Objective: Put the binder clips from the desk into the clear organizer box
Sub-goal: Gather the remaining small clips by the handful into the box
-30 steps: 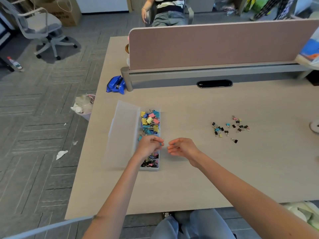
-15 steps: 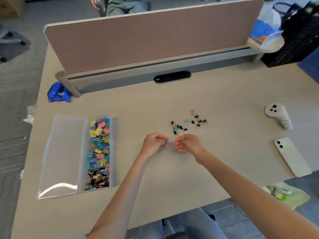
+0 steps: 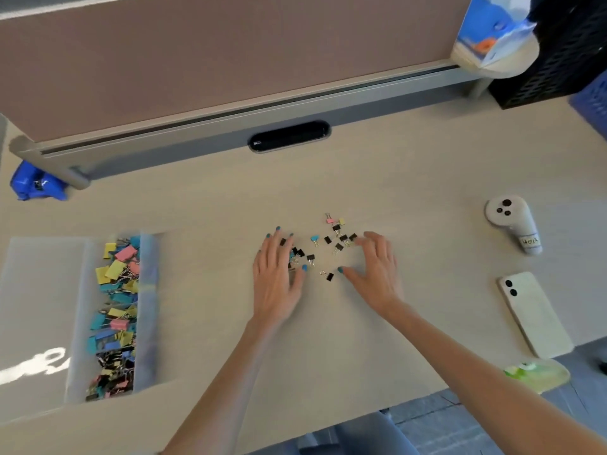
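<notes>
Organizer box [image 3: 148, 310] holding coloured binder clips [image 3: 115, 310], lid [image 3: 37, 310] beside

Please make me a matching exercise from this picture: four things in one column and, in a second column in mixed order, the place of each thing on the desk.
Things
1. loose binder clips
2. clear organizer box
3. phone
4. white controller

Places
A. right part of the desk, near its front edge
B. left part of the desk
C. between the left hand and the right hand
D. right part of the desk, farther from the person

Pairs: 1-C, 2-B, 3-A, 4-D
</notes>
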A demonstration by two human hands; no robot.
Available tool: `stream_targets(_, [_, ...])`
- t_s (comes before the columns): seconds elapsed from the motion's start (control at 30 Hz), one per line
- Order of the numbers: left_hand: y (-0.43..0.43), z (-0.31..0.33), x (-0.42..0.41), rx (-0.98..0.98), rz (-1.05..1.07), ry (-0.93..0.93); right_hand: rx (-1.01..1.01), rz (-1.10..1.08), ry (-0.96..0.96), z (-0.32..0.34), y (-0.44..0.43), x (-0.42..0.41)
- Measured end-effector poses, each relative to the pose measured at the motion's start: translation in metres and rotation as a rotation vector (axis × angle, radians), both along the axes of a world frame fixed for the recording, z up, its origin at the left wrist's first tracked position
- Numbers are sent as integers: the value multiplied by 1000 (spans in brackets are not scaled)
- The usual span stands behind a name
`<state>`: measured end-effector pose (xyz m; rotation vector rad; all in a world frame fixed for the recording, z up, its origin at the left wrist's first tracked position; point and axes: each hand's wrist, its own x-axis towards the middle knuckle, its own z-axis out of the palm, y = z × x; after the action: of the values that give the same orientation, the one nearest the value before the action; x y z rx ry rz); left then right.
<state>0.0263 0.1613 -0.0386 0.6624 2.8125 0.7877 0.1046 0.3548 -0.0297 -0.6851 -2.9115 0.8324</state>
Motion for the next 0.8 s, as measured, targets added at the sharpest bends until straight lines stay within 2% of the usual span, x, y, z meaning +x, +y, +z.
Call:
stream_targets(0.2, [7, -20, 6, -190, -87, -14, 107, 277, -116, -21, 6, -1])
stream_targets(0.37, [16, -21, -3, -72, -124, -73, 139, 299, -103, -32, 7, -25])
stream_targets(0.57, [16, -15, -3, 38, -133, -81, 247, 463, -18, -38, 24, -58])
stream_targets(0.8, [20, -21, -8, -122, -116, 43, 461, 646, 240, -40, 36, -76])
